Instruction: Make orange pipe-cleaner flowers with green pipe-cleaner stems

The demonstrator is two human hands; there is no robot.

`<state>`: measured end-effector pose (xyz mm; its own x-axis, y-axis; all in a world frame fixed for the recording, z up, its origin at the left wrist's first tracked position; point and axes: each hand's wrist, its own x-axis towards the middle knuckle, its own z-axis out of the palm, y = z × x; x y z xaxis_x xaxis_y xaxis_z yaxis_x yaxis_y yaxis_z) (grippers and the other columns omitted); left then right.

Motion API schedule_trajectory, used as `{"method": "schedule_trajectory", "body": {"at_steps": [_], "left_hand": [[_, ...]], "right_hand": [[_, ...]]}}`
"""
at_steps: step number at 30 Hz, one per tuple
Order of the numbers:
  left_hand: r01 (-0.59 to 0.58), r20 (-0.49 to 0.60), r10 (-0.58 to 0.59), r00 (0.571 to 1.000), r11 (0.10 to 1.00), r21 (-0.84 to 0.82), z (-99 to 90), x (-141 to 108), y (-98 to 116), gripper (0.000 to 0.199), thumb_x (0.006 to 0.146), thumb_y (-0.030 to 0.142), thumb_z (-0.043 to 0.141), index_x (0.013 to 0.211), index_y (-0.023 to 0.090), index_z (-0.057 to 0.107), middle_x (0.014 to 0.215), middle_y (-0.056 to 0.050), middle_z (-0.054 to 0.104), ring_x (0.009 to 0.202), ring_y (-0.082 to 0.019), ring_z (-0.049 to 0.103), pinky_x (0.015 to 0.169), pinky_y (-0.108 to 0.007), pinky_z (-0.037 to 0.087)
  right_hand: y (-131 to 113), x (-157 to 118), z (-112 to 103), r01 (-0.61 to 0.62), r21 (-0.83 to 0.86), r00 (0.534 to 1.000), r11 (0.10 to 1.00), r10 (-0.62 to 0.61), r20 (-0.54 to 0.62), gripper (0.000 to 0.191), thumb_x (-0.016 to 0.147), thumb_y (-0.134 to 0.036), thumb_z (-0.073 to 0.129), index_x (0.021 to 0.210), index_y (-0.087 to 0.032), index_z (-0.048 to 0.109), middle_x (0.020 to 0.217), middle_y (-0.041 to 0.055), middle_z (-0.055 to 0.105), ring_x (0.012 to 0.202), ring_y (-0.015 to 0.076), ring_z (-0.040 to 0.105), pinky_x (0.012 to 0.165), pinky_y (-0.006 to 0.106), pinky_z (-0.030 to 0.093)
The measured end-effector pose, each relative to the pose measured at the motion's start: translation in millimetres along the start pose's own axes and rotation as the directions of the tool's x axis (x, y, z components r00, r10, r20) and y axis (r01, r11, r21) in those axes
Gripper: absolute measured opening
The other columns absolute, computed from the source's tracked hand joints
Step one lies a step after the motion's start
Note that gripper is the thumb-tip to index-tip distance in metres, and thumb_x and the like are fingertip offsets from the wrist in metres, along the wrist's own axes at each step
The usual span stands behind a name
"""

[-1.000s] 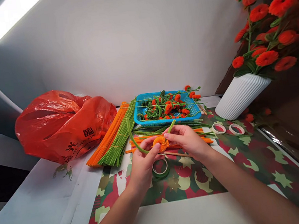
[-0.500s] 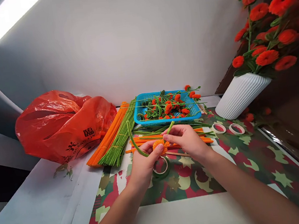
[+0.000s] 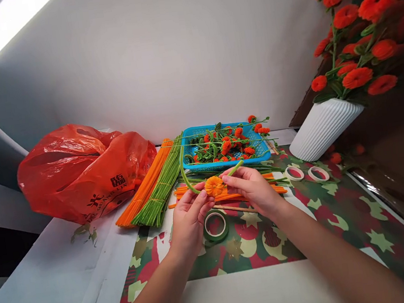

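Observation:
Between my two hands is a small orange flower [image 3: 214, 186] of looped fuzzy stem, its face now visible. My left hand [image 3: 192, 217] pinches its left side, thumb and fingers together. From the right, my right hand [image 3: 253, 187] pinches the flower's edge. A green fuzzy stem [image 3: 184, 173] curves up from the left hand's fingertips, and another green end [image 3: 236, 168] sticks up by the right fingers. Below them a roll of green tape [image 3: 215, 225] lies on the patterned mat [image 3: 250, 247]. Loose orange stems [image 3: 274, 189] lie behind the hands.
A blue basket [image 3: 187, 146] holds red-orange flowers. Left of it lie orange stems [image 3: 146, 181], green stems [image 3: 164, 186] and a red plastic bag [image 3: 78, 172]. On the right are two tape rolls [image 3: 294, 173] and a white vase [image 3: 325, 127] of flowers. A lamp [image 3: 7, 25] hangs upper left.
The orange flower has turned so its petals face the camera. My left fingers have shifted to its left edge, and the curved green stem has moved slightly right.

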<state>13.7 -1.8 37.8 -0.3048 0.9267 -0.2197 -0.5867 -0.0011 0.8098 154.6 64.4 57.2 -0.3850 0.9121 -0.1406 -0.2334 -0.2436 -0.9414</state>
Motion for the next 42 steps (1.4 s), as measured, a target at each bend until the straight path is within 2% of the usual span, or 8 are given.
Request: {"method": "schedule_trajectory", "body": {"at_steps": [9, 15, 18, 21, 24, 26, 32, 42], "left_hand": [[0.006, -0.015, -0.006, 1.0, 1.0, 0.023, -0.1, 0.4, -0.3, 0.034, 0.061, 0.024, 0.081, 0.09, 0.014, 0.067, 0.075, 0.0, 0.067, 0.061, -0.008, 0.063, 0.061, -0.017, 0.053], [0.009, -0.034, -0.01, 0.999, 1.0, -0.028, 0.3, 2.0, 1.3, 0.034, 0.06, 0.02, 0.082, 0.089, 0.014, 0.065, 0.073, 0.001, 0.066, 0.056, -0.005, 0.06, 0.058, -0.015, 0.052], [0.048, -0.025, -0.05, 0.998, 0.996, -0.077, 0.4, 2.3, 2.0, 0.033, 0.061, 0.018, 0.08, 0.091, 0.015, 0.065, 0.075, 0.002, 0.066, 0.054, -0.004, 0.059, 0.055, -0.012, 0.051], [0.096, -0.005, -0.097, 0.995, 0.99, -0.104, 0.0, 1.8, 1.4, 0.027, 0.068, 0.022, 0.076, 0.091, 0.014, 0.065, 0.079, -0.001, 0.068, 0.06, -0.006, 0.062, 0.057, -0.013, 0.052], [0.125, 0.008, -0.125, 0.992, 0.985, -0.119, -0.3, 0.9, 0.3, 0.019, 0.072, 0.026, 0.073, 0.084, 0.013, 0.065, 0.08, -0.003, 0.069, 0.066, -0.009, 0.065, 0.062, -0.017, 0.054], [0.121, 0.019, -0.12, 0.993, 0.985, -0.125, 0.0, 0.8, -0.1, 0.019, 0.071, 0.027, 0.073, 0.08, 0.013, 0.065, 0.077, -0.003, 0.069, 0.067, -0.01, 0.066, 0.064, -0.018, 0.055], [-0.002, -0.027, -0.002, 1.0, 0.99, -0.142, 1.7, 2.5, 0.6, 0.016, 0.066, 0.021, 0.076, 0.075, 0.015, 0.065, 0.08, -0.002, 0.071, 0.075, -0.012, 0.068, 0.07, -0.021, 0.055], [-0.06, 0.08, 0.065, 0.995, 0.996, -0.067, -1.2, -2.4, -0.8, 0.021, 0.074, 0.03, 0.07, 0.091, 0.018, 0.067, 0.096, -0.003, 0.07, 0.087, -0.015, 0.067, 0.079, -0.023, 0.053]], "right_hand": [[1.9, -5.4, 4.3, -0.129, 0.093, 0.983, 0.987, 0.115, 0.146, 0.032, 0.062, -0.036, 0.08, 0.082, -0.015, 0.067, 0.083, 0.0043, 0.071, 0.077, 0.0174, 0.067, 0.078, 0.034, 0.055], [6.4, -3.7, 3.0, -0.138, 0.049, 0.984, 0.989, 0.131, 0.121, 0.036, 0.057, -0.036, 0.084, 0.079, -0.015, 0.065, 0.073, 0.0019, 0.069, 0.07, 0.016, 0.067, 0.071, 0.031, 0.054], [5.7, -4.3, 3.5, -0.086, -0.024, 0.988, 0.996, 0.089, 0.13, 0.035, 0.058, -0.039, 0.082, 0.08, -0.016, 0.066, 0.073, 0.0019, 0.068, 0.065, 0.0158, 0.065, 0.063, 0.029, 0.053], [-0.5, -7.0, 4.4, 0.111, -0.152, 0.981, 0.982, -0.083, 0.177, 0.028, 0.064, -0.04, 0.078, 0.079, -0.018, 0.07, 0.08, 0.0033, 0.069, 0.071, 0.0168, 0.065, 0.065, 0.031, 0.053], [-7.9, -10.2, 3.3, 0.366, -0.26, 0.916, 0.894, -0.296, 0.272, 0.017, 0.071, -0.036, 0.074, 0.08, -0.021, 0.073, 0.093, 0.0051, 0.068, 0.09, 0.0195, 0.063, 0.08, 0.034, 0.052], [-10.5, -11.3, 2.0, 0.437, -0.29, 0.882, 0.851, -0.344, 0.322, 0.014, 0.075, -0.034, 0.07, 0.083, -0.023, 0.074, 0.098, 0.0061, 0.066, 0.095, 0.0201, 0.062, 0.084, 0.035, 0.051], [-3.7, -10.3, 4.7, 0.421, -0.263, 0.899, 0.868, -0.36, 0.251, 0.013, 0.074, -0.032, 0.072, 0.083, -0.022, 0.071, 0.1, 0.006, 0.064, 0.098, 0.0201, 0.061, 0.087, 0.035, 0.05], [2.9, -10.3, 6.8, 0.416, -0.269, 0.906, 0.869, -0.372, 0.201, 0.014, 0.073, -0.036, 0.073, 0.074, -0.023, 0.071, 0.095, 0.0063, 0.065, 0.094, 0.0205, 0.061, 0.083, 0.036, 0.051]]}}
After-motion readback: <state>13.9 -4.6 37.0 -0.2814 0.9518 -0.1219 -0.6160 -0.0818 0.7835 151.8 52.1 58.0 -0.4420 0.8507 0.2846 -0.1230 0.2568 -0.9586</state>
